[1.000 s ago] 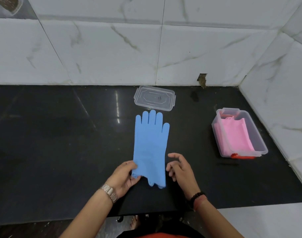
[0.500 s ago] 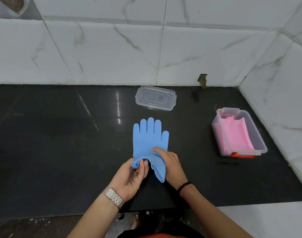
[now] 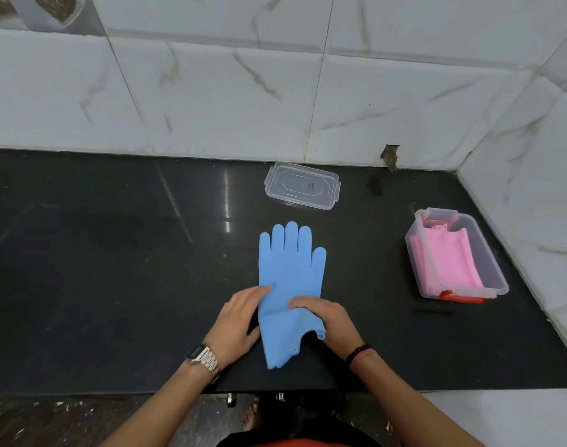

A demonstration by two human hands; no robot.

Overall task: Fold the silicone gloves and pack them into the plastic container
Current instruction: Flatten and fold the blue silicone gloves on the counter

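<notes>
The bunched cuff of the blue glove (image 3: 290,279) now lies spread on the tabletop (image 3: 114,269), left hand (image 3: 240,321) and right hand (image 3: 329,317) pressing it with released grip, fold unmade

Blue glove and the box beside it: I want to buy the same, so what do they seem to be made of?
The blue glove looks like matte silicone or rubber: it drapes limp, without shine. The box looks like clear, glossy hard plastic: pink gloves show through its walls.

Right hand (image 3: 329,321) covers blue glove (image 3: 290,279) cuff edge at 4 o'clock; pink glove (image 3: 443,262) blurred through container (image 3: 496,279) wall; lid (image 3: 303,186) marking illegible.
</notes>
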